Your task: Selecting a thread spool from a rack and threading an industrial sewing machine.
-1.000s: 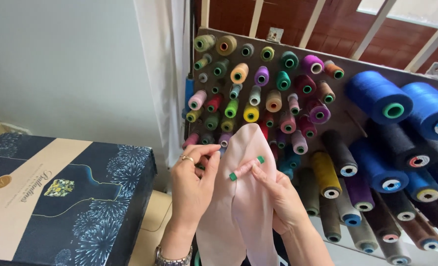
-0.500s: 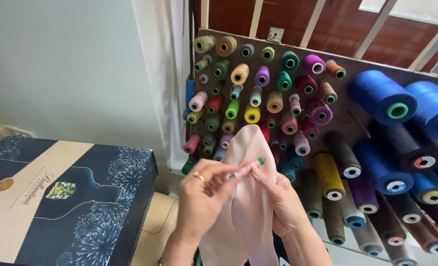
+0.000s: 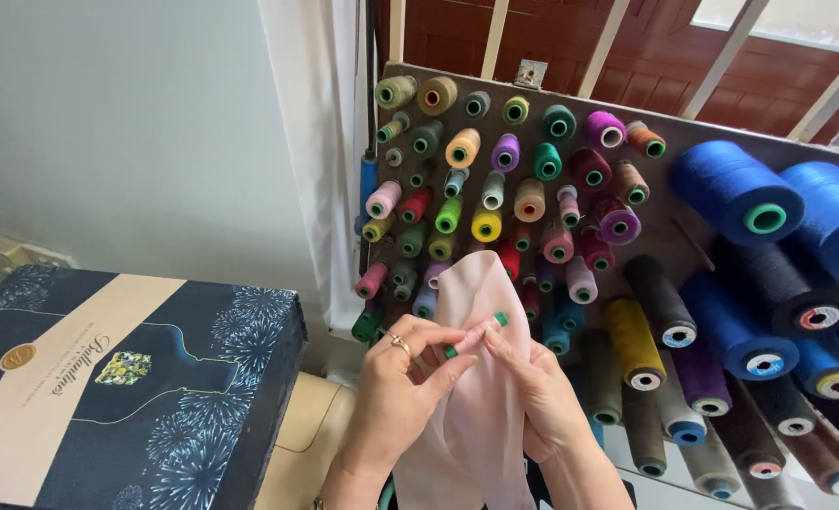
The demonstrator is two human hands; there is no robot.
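Observation:
A pale pink piece of fabric (image 3: pixel 472 312) is held upright in front of a board of thread spools (image 3: pixel 542 203). My left hand (image 3: pixel 402 378), with a ring and green nails, pinches the fabric's left edge. My right hand (image 3: pixel 537 387) grips the fabric from the right, its thumb lying against the cloth close to my left fingertips. The fabric's top covers a few pink and red spools on the rack. The cloth hangs down between my wrists and out of the frame.
Large blue thread cones (image 3: pixel 736 194) and dark spools (image 3: pixel 660 297) fill the rack's right side. A dark blue gift box (image 3: pixel 108 378) stands at the lower left. A cream sewing machine part (image 3: pixel 311 425) sits beside it. A white wall (image 3: pixel 136 132) is behind.
My hands with the fabric have drifted slightly lower and right in view, and my fingers have shifted along the cloth's edge. The fabric remains held against the spools.

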